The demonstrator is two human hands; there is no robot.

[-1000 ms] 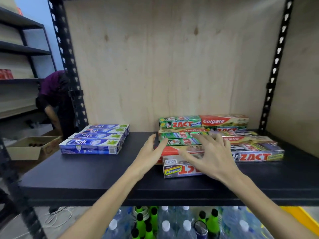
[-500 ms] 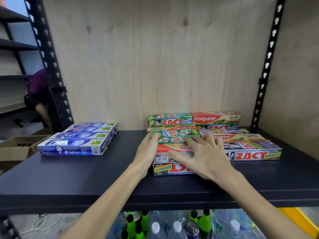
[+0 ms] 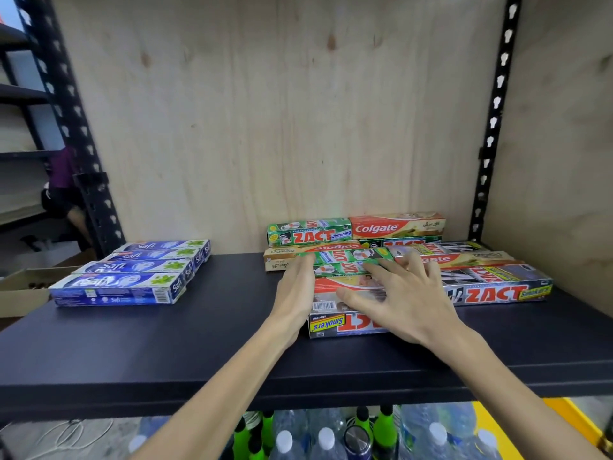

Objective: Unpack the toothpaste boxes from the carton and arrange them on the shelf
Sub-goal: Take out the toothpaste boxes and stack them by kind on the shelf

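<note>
A pile of Zact and Colgate toothpaste boxes [image 3: 358,232] lies on the right half of the black shelf [image 3: 199,343]. My left hand [image 3: 295,293] presses flat against the left ends of the front boxes, fingers straight. My right hand [image 3: 404,293] lies spread on top of the pile, over a red box [image 3: 335,287] and a green Zact box [image 3: 345,260]. A Zact Smokers box [image 3: 331,325] sticks out at the front beneath them. Several blue Safi boxes [image 3: 132,270] lie side by side on the shelf's left.
A plywood back panel and black slotted uprights [image 3: 491,134] frame the shelf. Bottles with white and green caps [image 3: 318,439] stand below. An open cardboard carton [image 3: 20,287] sits at far left, and a person in purple [image 3: 63,180] bends behind the left upright.
Both hands have slid a little farther onto the pile, the left one now against the boxes' left ends. The camera has shifted right.
</note>
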